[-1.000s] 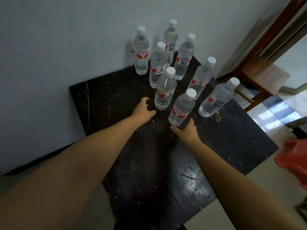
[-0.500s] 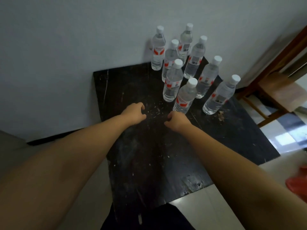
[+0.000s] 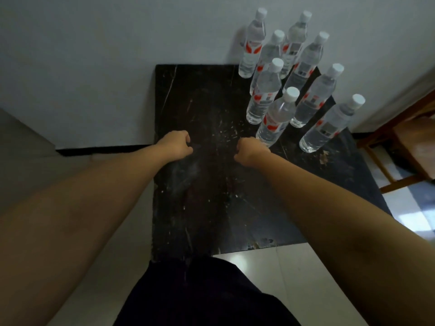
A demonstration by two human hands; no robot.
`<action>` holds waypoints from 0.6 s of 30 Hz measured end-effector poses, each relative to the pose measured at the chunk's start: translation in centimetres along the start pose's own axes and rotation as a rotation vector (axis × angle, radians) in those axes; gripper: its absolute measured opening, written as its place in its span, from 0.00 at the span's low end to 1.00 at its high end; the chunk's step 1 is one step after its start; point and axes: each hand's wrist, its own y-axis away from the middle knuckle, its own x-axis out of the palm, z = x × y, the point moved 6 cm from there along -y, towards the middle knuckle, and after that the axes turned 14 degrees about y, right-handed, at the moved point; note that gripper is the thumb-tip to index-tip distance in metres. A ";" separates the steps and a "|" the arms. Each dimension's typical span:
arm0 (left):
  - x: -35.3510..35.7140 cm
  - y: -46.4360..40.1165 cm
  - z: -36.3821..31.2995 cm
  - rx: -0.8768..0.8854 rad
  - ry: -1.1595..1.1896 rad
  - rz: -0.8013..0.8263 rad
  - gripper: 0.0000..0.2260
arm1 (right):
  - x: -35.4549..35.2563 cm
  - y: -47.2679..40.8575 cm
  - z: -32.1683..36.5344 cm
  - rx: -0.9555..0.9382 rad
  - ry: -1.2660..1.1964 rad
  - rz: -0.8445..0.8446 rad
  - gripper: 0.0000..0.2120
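So I'm standing here watching, and the person has both bare arms stretched out over a scuffed black table that's pushed up against a plain wall. The left hand is balled into a loose fist above the tabletop, fingers curled in, nothing in it. Same deal with the right hand: fingers tucked under, gripping nothing. The two fists sit near each other with a strip of bare table between them.

The stuff that matters is the cluster of water bottles at the far right corner of the table. There are eight, all clear with white caps and red-and-white labels, all upright and packed close. The back ones are right up at the wall. The nearest bottle stands at the front of the bunch, its base just beside the right hand's knuckles. Honestly can't tell whether skin is touching plastic there. The left hand is well apart from every bottle.

The outer bottle stands a bit off on the right side of the group. Past the table on the right there's a wooden chair, with pale shiny floor tiles below. Dark clothing shows at the bottom, by the table's near edge.
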 end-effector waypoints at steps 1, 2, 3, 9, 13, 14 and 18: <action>0.1 0.4 0.3 -0.006 0.009 0.003 0.17 | -0.1 0.1 0.4 -0.011 0.008 0.000 0.16; 0.2 0.8 0.5 -0.011 0.017 0.007 0.18 | -0.1 0.0 0.7 -0.021 0.009 0.003 0.16; 0.1 1.3 0.9 -0.017 0.020 0.004 0.18 | -0.2 0.0 1.3 -0.038 0.008 0.004 0.15; -1.8 4.9 4.5 -0.080 0.071 -0.073 0.17 | 0.0 0.6 5.7 -0.152 0.041 -0.007 0.14; -3.5 9.1 8.1 -0.142 0.136 -0.166 0.15 | 0.5 1.7 9.0 -0.222 0.100 -0.019 0.16; -3.8 10.4 9.3 -0.170 0.150 -0.187 0.15 | 0.7 2.2 10.0 -0.239 0.108 -0.024 0.16; -3.1 16.0 13.7 -0.243 0.194 -0.203 0.11 | 2.6 5.0 14.1 -0.337 0.144 -0.033 0.14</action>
